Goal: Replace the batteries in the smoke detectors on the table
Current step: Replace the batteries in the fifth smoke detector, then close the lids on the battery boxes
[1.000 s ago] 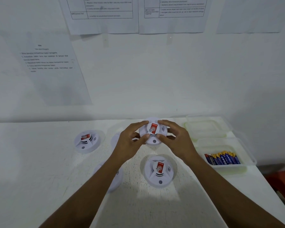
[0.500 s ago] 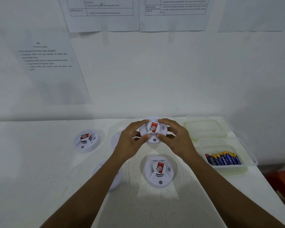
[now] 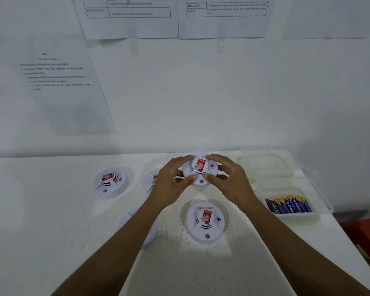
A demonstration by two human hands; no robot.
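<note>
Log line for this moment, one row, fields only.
left hand: grips far smoke detector | right hand: grips it too | batteries: in container, untouched

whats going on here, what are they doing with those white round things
A person holds one round white plastic smoke detector with a red label, the left hand and right hand curled round its rim. Four other detectors of the same kind lie on the white table, two partly hidden by the left arm. Blue and yellow batteries sit in a clear plastic tub on the right.
</note>
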